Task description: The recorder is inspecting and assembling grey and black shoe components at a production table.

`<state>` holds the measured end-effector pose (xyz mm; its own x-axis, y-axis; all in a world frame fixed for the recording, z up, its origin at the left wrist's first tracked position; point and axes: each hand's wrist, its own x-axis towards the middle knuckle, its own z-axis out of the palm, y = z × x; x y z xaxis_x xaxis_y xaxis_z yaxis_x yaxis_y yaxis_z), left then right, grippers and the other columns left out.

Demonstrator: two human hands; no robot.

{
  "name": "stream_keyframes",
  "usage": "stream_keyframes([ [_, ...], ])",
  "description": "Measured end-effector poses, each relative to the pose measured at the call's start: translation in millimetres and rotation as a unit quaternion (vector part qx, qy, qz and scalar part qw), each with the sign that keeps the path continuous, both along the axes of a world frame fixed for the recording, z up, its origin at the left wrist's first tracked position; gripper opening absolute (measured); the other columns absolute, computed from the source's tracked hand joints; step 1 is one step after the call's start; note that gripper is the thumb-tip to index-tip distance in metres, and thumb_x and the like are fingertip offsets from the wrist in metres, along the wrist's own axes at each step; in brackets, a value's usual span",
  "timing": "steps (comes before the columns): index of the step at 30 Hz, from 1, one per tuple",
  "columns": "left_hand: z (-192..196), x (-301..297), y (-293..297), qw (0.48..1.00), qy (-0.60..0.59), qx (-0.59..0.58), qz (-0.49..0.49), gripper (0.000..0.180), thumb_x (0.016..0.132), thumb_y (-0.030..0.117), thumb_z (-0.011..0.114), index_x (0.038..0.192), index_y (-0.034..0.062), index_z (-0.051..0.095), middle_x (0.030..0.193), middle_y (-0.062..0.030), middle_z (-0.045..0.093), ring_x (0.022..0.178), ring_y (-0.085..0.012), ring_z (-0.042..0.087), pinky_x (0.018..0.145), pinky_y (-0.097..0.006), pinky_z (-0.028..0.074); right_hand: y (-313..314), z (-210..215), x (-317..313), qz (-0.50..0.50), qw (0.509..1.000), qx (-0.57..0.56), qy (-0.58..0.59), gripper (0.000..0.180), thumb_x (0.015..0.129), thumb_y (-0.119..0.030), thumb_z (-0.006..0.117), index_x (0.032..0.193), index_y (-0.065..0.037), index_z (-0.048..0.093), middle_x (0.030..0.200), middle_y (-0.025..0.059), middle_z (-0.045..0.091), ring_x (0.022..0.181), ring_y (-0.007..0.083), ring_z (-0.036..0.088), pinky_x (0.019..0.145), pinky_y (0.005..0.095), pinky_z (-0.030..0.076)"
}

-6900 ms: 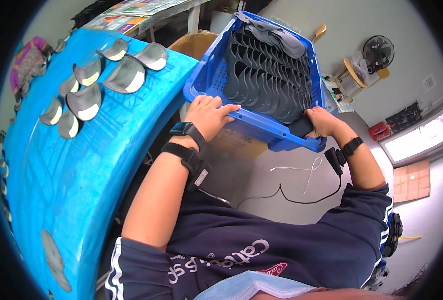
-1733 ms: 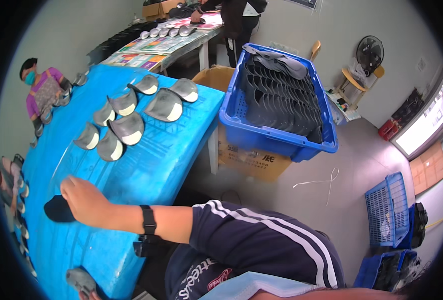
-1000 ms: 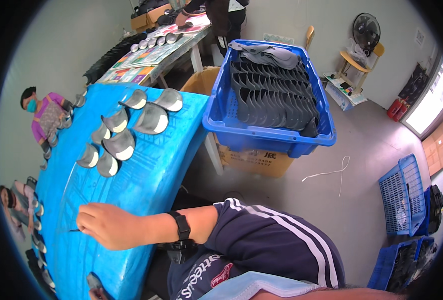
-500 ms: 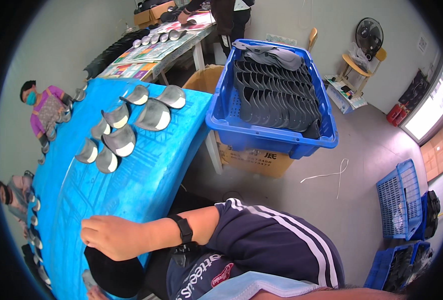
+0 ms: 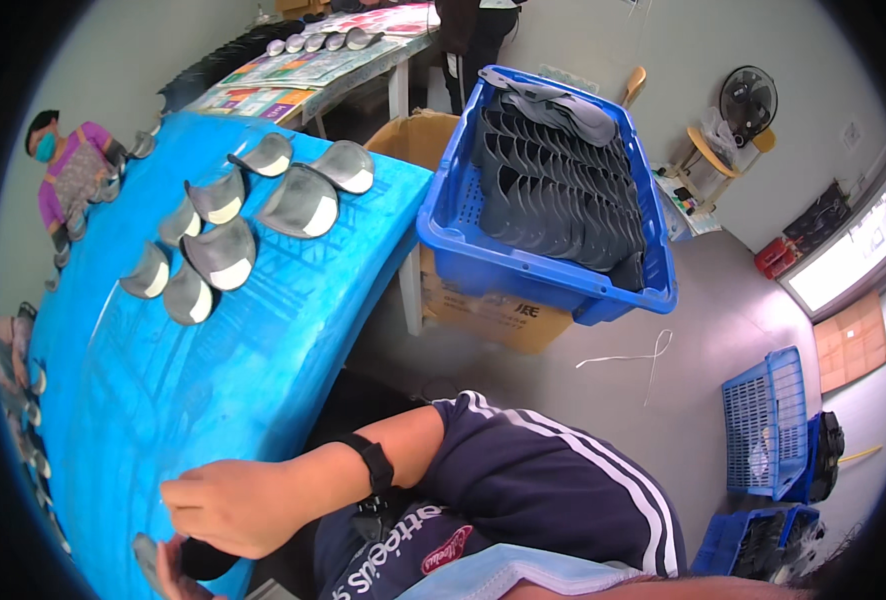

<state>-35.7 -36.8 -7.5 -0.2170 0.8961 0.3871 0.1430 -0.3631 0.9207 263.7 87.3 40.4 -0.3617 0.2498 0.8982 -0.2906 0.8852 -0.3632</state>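
- The person's right hand (image 5: 225, 505) reaches across the body to the lower left of the view, fingers curled together over a dark piece (image 5: 203, 558) at the near edge of the table. A black band sits on that wrist.
- The left hand (image 5: 168, 572) shows only as a sliver at the bottom edge, just beside the same dark piece; whether its fingers are spread or closed cannot be told.
- A long blue table (image 5: 203, 380) fills the left half of the view and curves away toward the top.
- A large blue crate (image 5: 523, 270) stands to the right of the table's far end, resting on a cardboard box (image 5: 488, 315). It is packed with rows of dark grey moulded pieces (image 5: 553, 190) standing on edge.
- A group of grey curved pieces with pale inner faces (image 5: 253, 215) lies on the far part of the table, well apart from the hands.
- Another person in a purple top (image 5: 73, 175) sits at the far left of the table.
- A smaller blue basket (image 5: 768, 420) stands on the grey floor at the right.
- A white cord (image 5: 628, 355) lies on the floor near the crate.
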Motion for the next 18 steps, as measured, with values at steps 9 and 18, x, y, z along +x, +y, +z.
stream_keyframes([
  [9,24,93,61,0.961,0.222,-0.097,-0.132,0.033,0.081,0.011,0.062,0.108,-0.0048,0.051,0.09,-0.0142,0.059,0.082,-0.0227,0.056,0.078,-0.033,0.044,50,-43,36,0.032,0.996,-0.08,0.011,0.01,0.075,-0.003,0.055,0.07,0.001,0.048,0.084,0.0126,0.042,0.057,0.0276,0.046,0.052,0.0359,0.041],
  [18,49,154,120,0.956,0.255,-0.129,-0.072,0.009,0.076,-0.003,0.065,0.083,-0.0063,0.062,0.078,-0.0171,0.065,0.068,-0.0226,0.06,0.064,-0.03,0.048,95,-62,71,0.011,0.994,-0.108,0.015,0.022,0.077,-0.006,0.058,0.098,-0.003,0.053,0.095,0.0122,0.047,0.06,0.0275,0.05,0.053,0.0374,0.042],
])
